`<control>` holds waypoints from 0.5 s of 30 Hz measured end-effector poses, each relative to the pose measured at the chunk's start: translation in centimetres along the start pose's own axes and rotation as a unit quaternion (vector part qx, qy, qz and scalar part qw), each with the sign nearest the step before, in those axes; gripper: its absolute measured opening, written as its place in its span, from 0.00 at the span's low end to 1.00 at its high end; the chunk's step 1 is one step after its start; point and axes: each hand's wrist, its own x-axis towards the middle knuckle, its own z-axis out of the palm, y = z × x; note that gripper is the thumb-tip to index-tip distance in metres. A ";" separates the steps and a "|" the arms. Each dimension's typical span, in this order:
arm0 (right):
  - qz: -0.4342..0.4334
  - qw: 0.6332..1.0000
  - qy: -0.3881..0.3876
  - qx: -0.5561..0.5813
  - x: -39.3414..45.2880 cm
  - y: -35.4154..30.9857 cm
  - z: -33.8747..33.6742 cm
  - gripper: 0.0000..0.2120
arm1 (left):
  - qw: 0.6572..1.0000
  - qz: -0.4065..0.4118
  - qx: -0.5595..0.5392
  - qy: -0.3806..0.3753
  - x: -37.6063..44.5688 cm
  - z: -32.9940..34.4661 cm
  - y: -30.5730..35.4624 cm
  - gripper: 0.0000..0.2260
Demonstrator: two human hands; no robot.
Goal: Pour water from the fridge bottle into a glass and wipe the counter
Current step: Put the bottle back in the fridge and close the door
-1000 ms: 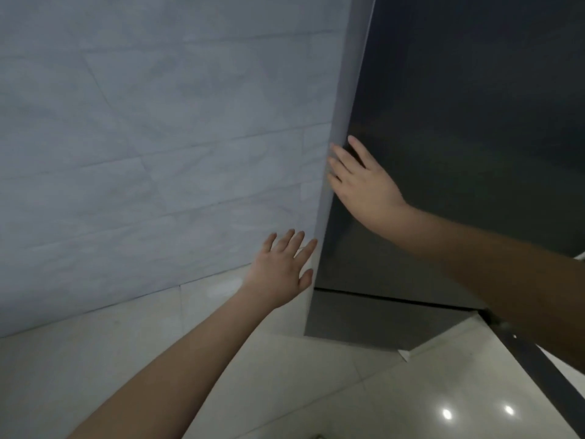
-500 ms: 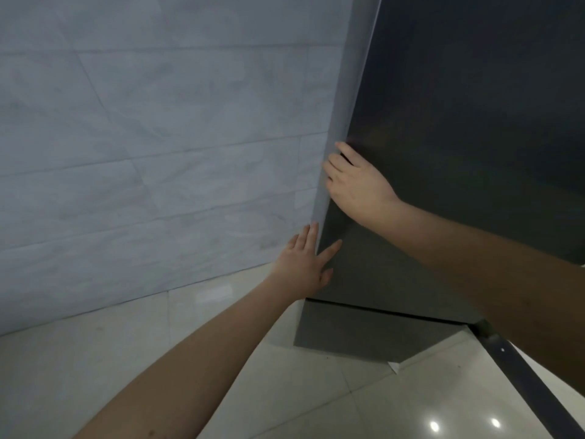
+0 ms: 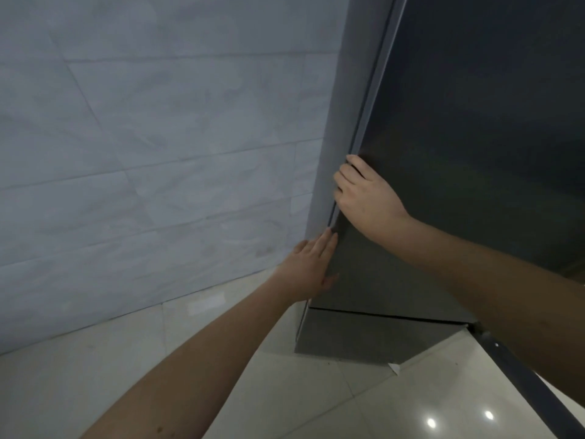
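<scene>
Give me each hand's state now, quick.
Left hand: open, straight fingers against the fridge door edge.
Right hand: fingers curled around that door edge.

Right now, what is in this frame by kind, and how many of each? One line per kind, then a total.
Hands: 2, the left hand flat against the fridge door edge, the right hand with fingers curled over that edge
Fridge doors: 2, the upper one and the lower door
Tiled wall: 1
Tiled floor: 1
Total: 6
</scene>
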 end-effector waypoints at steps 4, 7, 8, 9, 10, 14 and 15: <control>-0.002 1.000 0.019 0.012 -1.8 -0.5 -1.6 0.13 | 0.998 0.060 0.012 0.011 -0.9 0.2 -0.5 0.34; 0.000 1.000 0.017 0.016 -3.6 -0.9 -3.2 0.11 | 0.995 0.099 -0.007 0.017 -2.7 0.6 0.1 0.33; 0.000 1.000 0.010 0.021 -4.3 -1.1 -3.9 0.12 | 0.994 0.110 -0.012 0.014 -3.5 0.8 0.3 0.33; -0.001 1.000 0.001 0.027 -5.1 -1.3 -4.6 0.13 | 0.993 0.117 -0.016 0.009 -4.3 0.8 0.6 0.33; -0.004 0.999 -0.007 0.034 -5.8 -1.5 -5.1 0.14 | 0.992 0.126 -0.013 0.004 -4.9 0.9 0.8 0.33; 0.012 0.998 -0.032 0.062 -8.9 -2.5 -8.0 0.15 | 0.985 0.168 0.000 -0.026 -6.8 1.8 1.6 0.33; 0.023 0.996 -0.039 0.070 -9.8 -2.8 -8.7 0.16 | 0.983 0.182 -0.007 -0.018 -7.3 2.0 1.9 0.34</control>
